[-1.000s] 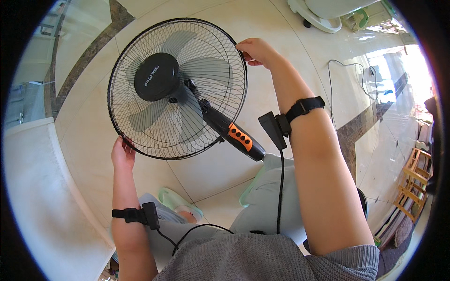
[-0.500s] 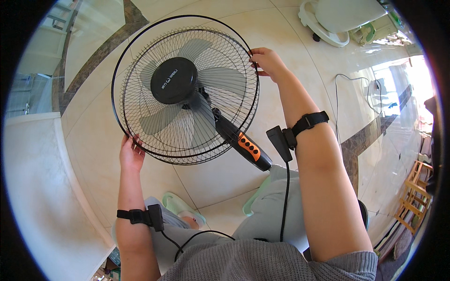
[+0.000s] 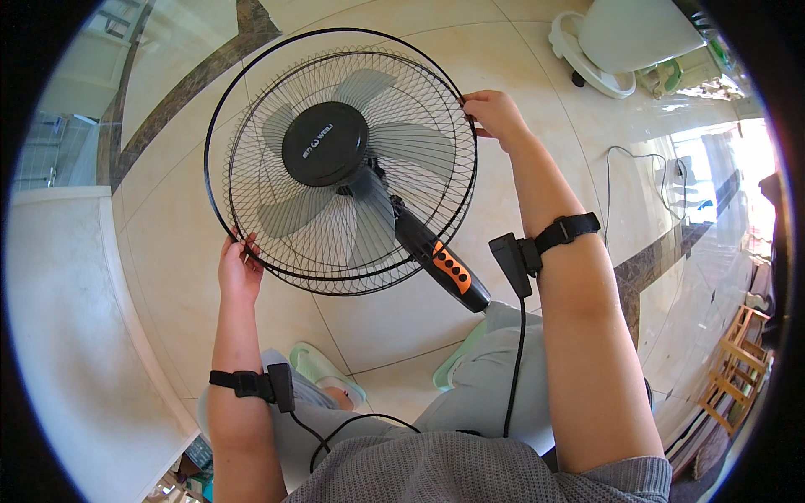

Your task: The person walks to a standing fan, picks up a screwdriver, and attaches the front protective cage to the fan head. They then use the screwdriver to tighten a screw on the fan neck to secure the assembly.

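Fan (image 3: 335, 168), black wire cage with grey blades and round black hub, held up in the air over the tiled floor (image 3: 402, 310), face tilted toward the camera. Nearest: grey trousers and two pale green slippers (image 3: 323, 369) on the floor below it. Black neck with orange button panel (image 3: 451, 268) slants down from the hub toward the lap. Left hand (image 3: 237, 270) grips the lower-left cage rim, fingers curled over the wire. Right hand (image 3: 495, 113) pinches the right cage rim, fingers closed on it. A loose outer black ring (image 3: 251, 59) sits offset around the grille, up and left. Black strapped devices on both forearms, cables trailing. Farther: dark inlay stripe in the floor, white base piece (image 3: 604, 50) at the far right, thin cable (image 3: 629, 168) lying on the floor.
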{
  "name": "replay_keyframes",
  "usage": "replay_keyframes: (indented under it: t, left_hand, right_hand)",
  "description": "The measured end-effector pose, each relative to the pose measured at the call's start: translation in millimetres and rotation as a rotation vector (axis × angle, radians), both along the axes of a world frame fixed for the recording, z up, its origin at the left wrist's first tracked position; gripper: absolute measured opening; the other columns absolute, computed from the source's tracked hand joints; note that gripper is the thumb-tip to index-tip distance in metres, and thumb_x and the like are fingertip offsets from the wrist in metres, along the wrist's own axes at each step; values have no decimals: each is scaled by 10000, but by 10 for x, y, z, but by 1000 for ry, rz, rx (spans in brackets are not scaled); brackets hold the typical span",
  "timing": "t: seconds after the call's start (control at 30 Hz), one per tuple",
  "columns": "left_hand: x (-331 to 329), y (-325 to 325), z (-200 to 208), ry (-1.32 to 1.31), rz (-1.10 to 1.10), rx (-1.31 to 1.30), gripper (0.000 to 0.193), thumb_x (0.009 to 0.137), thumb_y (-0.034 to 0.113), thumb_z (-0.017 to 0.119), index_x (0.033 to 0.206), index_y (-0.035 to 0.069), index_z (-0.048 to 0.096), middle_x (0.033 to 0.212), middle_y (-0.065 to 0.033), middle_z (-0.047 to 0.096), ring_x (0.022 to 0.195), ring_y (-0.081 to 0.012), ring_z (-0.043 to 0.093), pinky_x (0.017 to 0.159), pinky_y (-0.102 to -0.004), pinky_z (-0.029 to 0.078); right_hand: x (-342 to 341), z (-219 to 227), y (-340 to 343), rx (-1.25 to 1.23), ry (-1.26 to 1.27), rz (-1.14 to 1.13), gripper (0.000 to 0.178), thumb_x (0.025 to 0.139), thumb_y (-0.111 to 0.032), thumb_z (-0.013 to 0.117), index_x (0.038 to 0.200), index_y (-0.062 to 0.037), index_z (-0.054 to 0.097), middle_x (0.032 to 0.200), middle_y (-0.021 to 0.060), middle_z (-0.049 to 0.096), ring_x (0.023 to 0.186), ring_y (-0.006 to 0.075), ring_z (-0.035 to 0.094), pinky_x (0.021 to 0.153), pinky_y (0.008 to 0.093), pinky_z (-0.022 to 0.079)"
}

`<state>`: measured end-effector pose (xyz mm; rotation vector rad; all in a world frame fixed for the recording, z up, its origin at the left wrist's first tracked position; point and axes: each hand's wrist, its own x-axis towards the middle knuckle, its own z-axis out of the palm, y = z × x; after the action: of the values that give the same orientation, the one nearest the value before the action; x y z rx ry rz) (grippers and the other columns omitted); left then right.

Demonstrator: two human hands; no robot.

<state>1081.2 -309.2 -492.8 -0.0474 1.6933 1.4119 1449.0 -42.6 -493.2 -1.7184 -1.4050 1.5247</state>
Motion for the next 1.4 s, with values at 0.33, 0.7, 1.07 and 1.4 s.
replay_keyframes:
  t: [0.33,0.7,1.07,1.4]
  left_hand:
    - [18,19,-1,14,26,36,353,842,75,391,1175,163,468,968,-35,599,746,-106,511,645,-236,410]
    - [36,14,34,42,-37,-61,366,855,116,387,1207,185,463,963,-8,590,771,-107,514,640,-247,398]
    - [-9,19,-21,137,18,-118,252,898,200,449,1130,148,531,831,29,555,700,-77,488,588,-226,373]
    - [-48,26,-61,162,13,-143,236,886,204,468,1090,140,569,791,45,579,649,-46,488,568,-214,371]
  right_hand:
    - [-2,46,7,12,-45,50,232,759,-130,548,965,-53,619,843,11,597,792,102,559,700,299,490]
    - [11,26,-34,-17,55,-10,230,749,-126,573,963,-59,624,826,12,608,776,110,568,668,297,496]
    - [-2,-12,-25,21,43,15,281,806,-193,578,1046,-50,604,861,14,612,745,98,558,628,257,465]
    - [-28,-110,-3,54,3,-25,288,799,-208,580,1028,-37,617,799,2,609,594,71,498,523,235,415]
